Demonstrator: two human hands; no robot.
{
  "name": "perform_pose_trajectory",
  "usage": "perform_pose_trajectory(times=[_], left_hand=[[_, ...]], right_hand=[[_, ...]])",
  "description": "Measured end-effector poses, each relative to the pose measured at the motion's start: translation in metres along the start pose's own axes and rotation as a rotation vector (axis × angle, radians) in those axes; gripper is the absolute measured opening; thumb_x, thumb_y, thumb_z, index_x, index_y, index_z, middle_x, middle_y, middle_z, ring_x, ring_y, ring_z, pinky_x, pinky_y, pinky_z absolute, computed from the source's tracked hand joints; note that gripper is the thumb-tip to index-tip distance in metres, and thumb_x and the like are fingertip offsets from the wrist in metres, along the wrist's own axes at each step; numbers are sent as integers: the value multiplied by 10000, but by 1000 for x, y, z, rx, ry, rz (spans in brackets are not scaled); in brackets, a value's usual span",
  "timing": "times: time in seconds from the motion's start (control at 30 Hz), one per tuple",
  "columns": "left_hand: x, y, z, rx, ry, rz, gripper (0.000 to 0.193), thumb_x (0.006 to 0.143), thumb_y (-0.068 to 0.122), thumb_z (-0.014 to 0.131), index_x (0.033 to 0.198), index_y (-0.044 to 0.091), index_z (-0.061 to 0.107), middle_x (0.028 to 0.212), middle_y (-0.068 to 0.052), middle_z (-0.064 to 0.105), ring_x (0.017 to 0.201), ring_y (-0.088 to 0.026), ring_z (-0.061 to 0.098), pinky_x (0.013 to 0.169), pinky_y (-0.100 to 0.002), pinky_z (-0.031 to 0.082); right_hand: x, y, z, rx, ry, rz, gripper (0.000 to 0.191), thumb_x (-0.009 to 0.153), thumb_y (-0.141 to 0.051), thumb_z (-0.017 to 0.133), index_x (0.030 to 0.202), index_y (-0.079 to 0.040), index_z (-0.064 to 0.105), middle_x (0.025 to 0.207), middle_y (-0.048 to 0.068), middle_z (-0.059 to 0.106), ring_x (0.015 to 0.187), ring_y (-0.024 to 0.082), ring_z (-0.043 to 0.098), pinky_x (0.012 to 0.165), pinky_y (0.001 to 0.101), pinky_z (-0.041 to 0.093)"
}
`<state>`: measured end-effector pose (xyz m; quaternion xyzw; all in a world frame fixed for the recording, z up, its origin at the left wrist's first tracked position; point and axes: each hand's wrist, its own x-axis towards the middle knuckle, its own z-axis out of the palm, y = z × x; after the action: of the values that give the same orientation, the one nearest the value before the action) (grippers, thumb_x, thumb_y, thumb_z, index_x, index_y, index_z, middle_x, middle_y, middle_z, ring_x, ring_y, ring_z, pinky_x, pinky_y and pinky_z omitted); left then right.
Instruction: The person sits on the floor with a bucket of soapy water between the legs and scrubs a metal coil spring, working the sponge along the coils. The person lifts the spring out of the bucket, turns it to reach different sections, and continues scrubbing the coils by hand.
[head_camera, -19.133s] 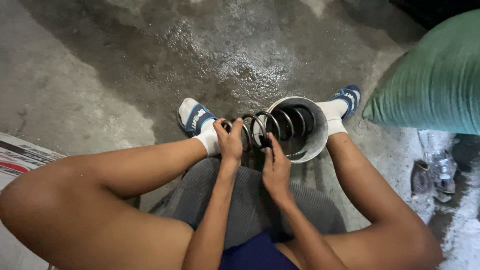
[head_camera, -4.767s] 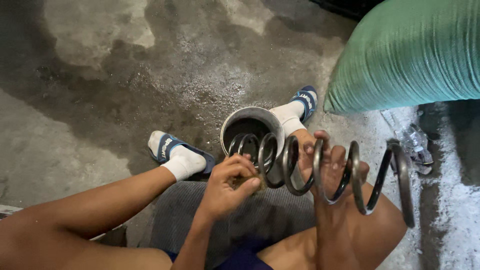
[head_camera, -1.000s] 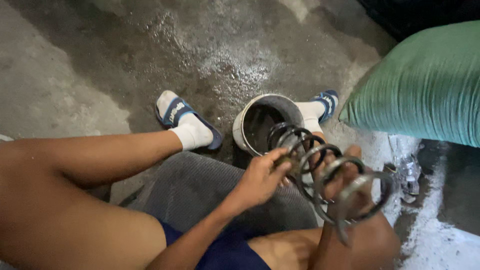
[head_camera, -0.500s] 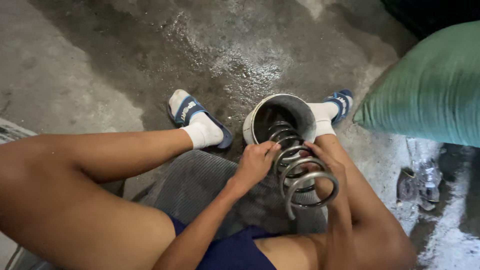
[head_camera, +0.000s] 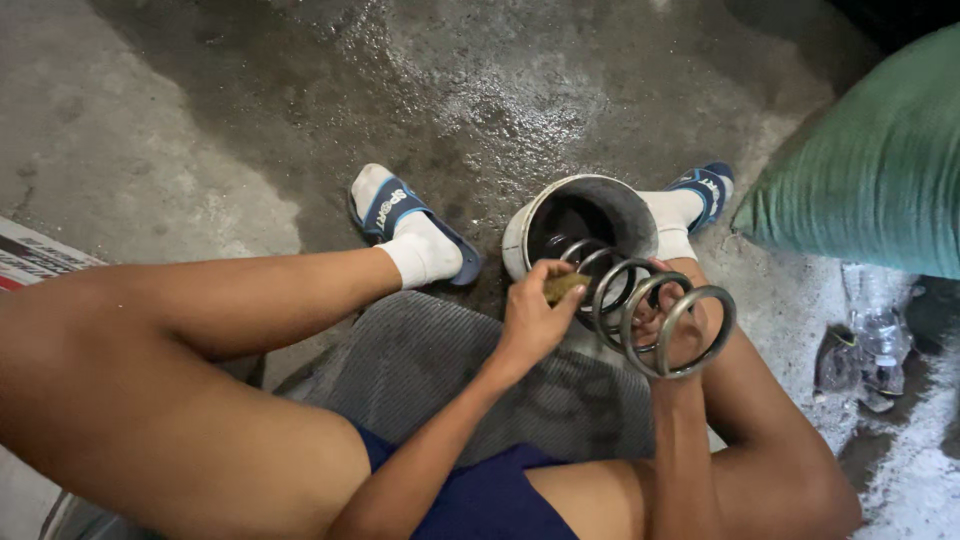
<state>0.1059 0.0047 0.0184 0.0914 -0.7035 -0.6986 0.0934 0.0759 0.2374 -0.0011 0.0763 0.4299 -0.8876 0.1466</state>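
Spring (head_camera: 650, 315) end sits in bucket (head_camera: 520, 235); rt hand (head_camera: 680, 330) fingers wrap coils, left hand (head_camera: 535, 315) pinches pad (head_camera: 563, 287). Scrub w/ firm strokes.

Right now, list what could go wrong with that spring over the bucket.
The right hand grips the coil spring through its coils, so fingers could get pinched if it shifts. The spring's far end dips into the bucket, which might tip. The left hand presses a small yellowish pad against the coils; it may slip off. The concrete floor looks wet.
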Motion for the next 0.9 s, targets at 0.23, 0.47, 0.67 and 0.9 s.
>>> perform_pose_trajectory(times=[0.23,0.47,0.67,0.9], left_hand=[[22,3,6,-61,4,-131,241,876,169,812,857,-6,647,667,-61,616,630,-88,531,577,-296,455],[40,-15,12,-3,71,48,219,841,139,825,844,2,655,760,-38,667,688,-66,596,629,-273,500],[29,-24,0,-85,-24,-213,266,842,164,836,748,21,631,648,-39,663,589,-68,583,540,-300,494],[45,-12,4,-156,-21,-167,202,866,147,798,805,23,650,678,-37,687,594,-76,613,535,-264,498]], right_hand=[[8,2,-2,16,-14,-14,556,988,-240,610,1433,81,526,873,56,628,691,167,576,581,281,487],[19,10,7,-141,88,-48,459,979,-169,588,1395,22,564,872,46,642,661,129,575,545,251,472],[22,18,5,-72,154,78,426,951,-129,559,1370,-50,574,880,39,656,657,110,592,548,250,490],[23,20,11,-105,61,-47,442,1011,-178,583,1401,29,561,967,42,668,753,102,613,599,225,499]])
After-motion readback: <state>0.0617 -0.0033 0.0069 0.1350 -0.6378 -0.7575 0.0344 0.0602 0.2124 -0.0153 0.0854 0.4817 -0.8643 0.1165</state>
